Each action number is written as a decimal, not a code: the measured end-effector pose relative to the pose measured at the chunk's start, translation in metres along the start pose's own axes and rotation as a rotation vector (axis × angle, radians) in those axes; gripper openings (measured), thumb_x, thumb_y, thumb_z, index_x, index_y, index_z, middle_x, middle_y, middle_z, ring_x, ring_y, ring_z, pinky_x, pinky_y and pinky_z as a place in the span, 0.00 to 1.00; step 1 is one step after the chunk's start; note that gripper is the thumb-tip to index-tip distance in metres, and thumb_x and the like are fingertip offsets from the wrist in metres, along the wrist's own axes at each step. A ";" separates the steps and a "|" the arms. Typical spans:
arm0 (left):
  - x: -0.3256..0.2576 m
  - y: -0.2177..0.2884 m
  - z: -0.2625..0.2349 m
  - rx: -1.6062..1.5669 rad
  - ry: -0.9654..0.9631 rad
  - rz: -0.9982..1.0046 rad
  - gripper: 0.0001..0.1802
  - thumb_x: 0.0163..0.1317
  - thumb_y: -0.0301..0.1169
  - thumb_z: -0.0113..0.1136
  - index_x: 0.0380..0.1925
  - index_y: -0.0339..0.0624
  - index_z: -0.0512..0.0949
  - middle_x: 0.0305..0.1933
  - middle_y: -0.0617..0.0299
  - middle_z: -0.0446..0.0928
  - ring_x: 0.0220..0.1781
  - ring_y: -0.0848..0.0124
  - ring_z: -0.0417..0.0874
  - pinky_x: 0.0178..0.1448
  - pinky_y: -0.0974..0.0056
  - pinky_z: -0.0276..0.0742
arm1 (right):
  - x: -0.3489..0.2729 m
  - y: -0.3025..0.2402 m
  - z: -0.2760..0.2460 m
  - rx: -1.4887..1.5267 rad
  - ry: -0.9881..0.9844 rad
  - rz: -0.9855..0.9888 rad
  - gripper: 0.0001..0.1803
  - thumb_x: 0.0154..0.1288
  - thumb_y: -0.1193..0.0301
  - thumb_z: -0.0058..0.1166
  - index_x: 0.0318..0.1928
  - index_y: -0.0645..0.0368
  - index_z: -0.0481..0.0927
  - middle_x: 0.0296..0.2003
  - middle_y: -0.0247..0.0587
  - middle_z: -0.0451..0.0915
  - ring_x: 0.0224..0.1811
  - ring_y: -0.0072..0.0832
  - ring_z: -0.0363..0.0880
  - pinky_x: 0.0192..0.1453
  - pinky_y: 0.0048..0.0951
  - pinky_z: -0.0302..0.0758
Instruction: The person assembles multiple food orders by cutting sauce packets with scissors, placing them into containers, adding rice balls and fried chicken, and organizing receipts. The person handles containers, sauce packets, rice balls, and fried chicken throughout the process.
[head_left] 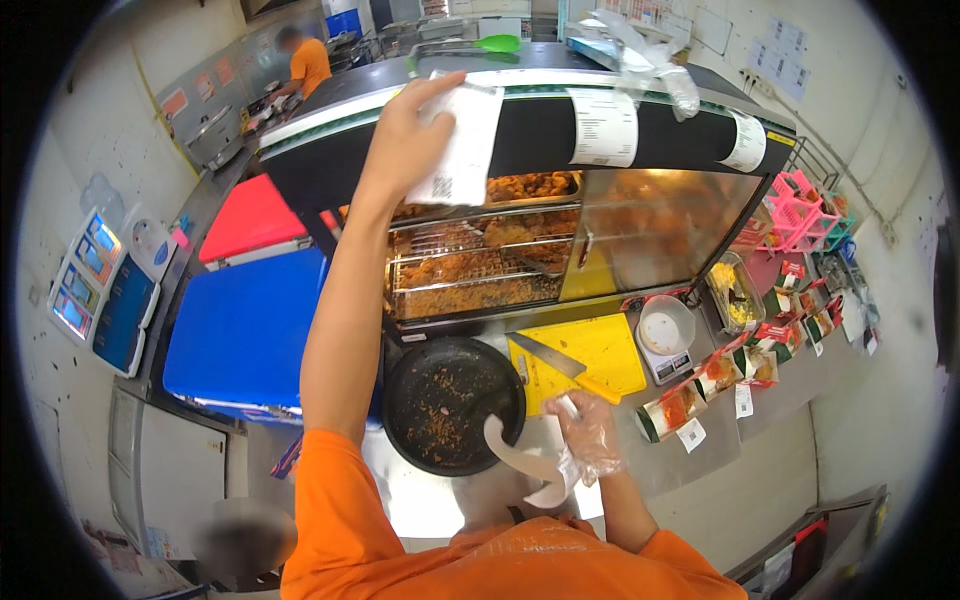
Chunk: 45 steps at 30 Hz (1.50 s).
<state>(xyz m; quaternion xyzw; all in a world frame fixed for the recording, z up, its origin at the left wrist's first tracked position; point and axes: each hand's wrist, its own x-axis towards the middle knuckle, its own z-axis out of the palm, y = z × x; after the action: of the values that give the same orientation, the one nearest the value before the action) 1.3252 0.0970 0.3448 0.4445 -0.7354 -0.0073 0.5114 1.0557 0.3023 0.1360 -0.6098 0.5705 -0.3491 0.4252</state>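
My bare left hand (408,145) is raised to the front upper edge of a heated display cabinet (530,135), its fingers and thumb on a printed white receipt (465,145) that hangs there. Lower down, my right hand (590,440), in a clear plastic glove, is closed around a curled white paper strip (528,462). Part of the strip is bunched and hidden in the fingers. Fried pieces (530,230) lie on racks behind the cabinet's glass. Close to the right hand, a knife (550,355) with a yellow handle rests on a yellow cutting board (615,350).
A round black pan (450,405) with crumbs sits left of the board. A scale (665,367) bears a clear tub (667,322). Filled food boxes (680,405) line the right. Blue (245,325) and red (250,220) coolers stand left; a person (308,65) is far left.
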 end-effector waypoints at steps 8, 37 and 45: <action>-0.001 0.052 0.033 0.864 0.037 0.078 0.20 0.57 0.31 0.57 0.48 0.36 0.84 0.56 0.45 0.76 0.62 0.50 0.75 0.68 0.56 0.67 | 0.012 0.057 -0.036 0.005 0.014 0.035 0.14 0.64 0.64 0.61 0.38 0.65 0.84 0.28 0.54 0.82 0.30 0.43 0.82 0.36 0.36 0.75; 0.034 0.064 0.154 0.797 0.157 0.472 0.20 0.53 0.21 0.55 0.49 0.39 0.80 0.47 0.54 0.78 0.51 0.57 0.79 0.62 0.53 0.70 | 0.021 0.093 -0.098 0.066 0.038 0.018 0.07 0.65 0.72 0.61 0.35 0.64 0.83 0.25 0.42 0.82 0.29 0.27 0.78 0.37 0.31 0.74; 0.040 0.087 0.165 0.560 0.165 0.518 0.21 0.51 0.22 0.59 0.48 0.42 0.81 0.48 0.53 0.80 0.51 0.54 0.80 0.57 0.54 0.75 | 0.013 0.101 -0.100 0.077 0.020 0.088 0.09 0.65 0.68 0.62 0.37 0.63 0.84 0.28 0.45 0.83 0.30 0.31 0.79 0.38 0.32 0.74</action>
<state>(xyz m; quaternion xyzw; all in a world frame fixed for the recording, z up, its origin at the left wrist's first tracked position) 1.1408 0.0499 0.3359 0.3654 -0.7532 0.3589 0.4128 0.9256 0.2787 0.0825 -0.5640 0.5870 -0.3578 0.4576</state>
